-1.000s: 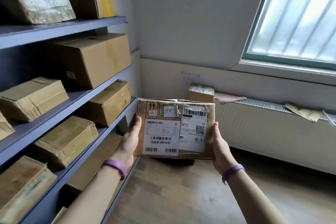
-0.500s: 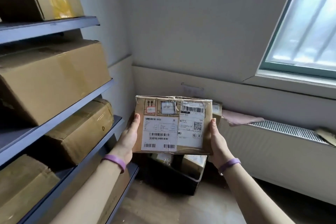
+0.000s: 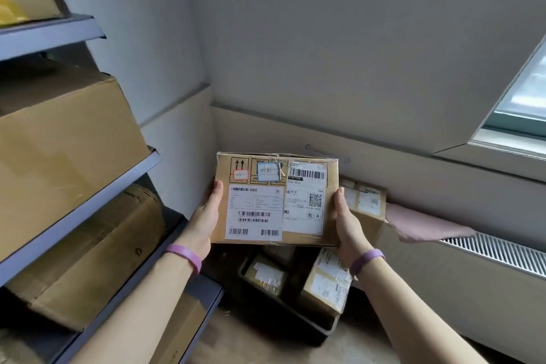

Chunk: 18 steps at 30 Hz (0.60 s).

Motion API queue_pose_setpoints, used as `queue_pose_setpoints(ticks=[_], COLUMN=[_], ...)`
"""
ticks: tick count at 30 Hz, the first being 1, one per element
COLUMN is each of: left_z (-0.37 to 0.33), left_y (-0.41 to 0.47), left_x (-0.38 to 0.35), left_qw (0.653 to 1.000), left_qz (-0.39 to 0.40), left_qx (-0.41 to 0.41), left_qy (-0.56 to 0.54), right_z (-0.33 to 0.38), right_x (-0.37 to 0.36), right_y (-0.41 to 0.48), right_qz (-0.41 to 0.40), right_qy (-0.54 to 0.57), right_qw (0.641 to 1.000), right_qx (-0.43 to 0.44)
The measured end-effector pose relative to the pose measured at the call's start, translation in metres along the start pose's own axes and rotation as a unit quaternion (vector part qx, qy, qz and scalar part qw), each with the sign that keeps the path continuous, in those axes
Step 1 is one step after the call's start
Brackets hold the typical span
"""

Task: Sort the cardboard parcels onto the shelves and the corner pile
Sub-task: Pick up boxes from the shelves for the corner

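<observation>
I hold a flat cardboard parcel point(image 3: 276, 199) with white shipping labels in front of me, above the room's corner. My left hand point(image 3: 206, 216) grips its left edge and my right hand point(image 3: 348, 224) grips its right edge, thumbs on top. Below it, in the corner, a dark bin point(image 3: 283, 319) holds a small labelled parcel point(image 3: 267, 275) and a tilted one point(image 3: 328, 284). Another labelled parcel point(image 3: 366, 204) sits on the radiator's end behind the held one. The grey shelves point(image 3: 85, 210) on the left carry large cardboard boxes point(image 3: 62, 145).
A white radiator point(image 3: 472, 284) runs along the right wall with a pink envelope point(image 3: 422, 226) on top. A window point(image 3: 523, 115) is at the upper right. Wooden floor point(image 3: 363, 346) shows between the shelf unit and the radiator.
I have moved closer to the corner with the parcel still in both hands. The shelves slid left out of view, and the bin with parcels came into sight below the held parcel.
</observation>
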<state>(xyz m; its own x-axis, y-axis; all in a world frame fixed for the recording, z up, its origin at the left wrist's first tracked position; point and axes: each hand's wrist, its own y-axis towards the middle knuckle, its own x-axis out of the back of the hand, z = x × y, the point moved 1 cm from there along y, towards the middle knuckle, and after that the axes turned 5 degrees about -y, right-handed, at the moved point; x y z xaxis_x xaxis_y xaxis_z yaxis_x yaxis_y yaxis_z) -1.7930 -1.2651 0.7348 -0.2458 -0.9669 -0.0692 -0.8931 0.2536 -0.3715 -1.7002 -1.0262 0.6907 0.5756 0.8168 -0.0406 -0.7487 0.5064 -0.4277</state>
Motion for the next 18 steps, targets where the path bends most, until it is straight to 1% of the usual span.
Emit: queue_pose_setpoints(ticks=[7,11,13,18], left_z=[-0.015,-0.025,-0.028,-0.004], left_y=[0.119,0.198,0.233,0.328], left_x=[0.003,0.001,-0.001,-0.006], left_qw=[1.0,0.999,0.997,0.992], left_qz=[-0.001,0.026,0.032,0.056], left_qx=[0.015,0.037,0.055,0.094], left_qy=[0.012,0.022,0.034,0.069], right_z=[0.014,0.02,0.015,-0.014], right_x=[-0.044,-0.068,-0.077,-0.083], right_y=[0.097,0.162,0.197,0.269], right_qz=[-0.005,-0.028,-0.039,-0.069], right_qy=[0.001,0.015,0.026,0.034], right_qw=[1.0,0.999,0.998,0.992], right_qx=[-0.019,-0.033,-0.048,-0.103])
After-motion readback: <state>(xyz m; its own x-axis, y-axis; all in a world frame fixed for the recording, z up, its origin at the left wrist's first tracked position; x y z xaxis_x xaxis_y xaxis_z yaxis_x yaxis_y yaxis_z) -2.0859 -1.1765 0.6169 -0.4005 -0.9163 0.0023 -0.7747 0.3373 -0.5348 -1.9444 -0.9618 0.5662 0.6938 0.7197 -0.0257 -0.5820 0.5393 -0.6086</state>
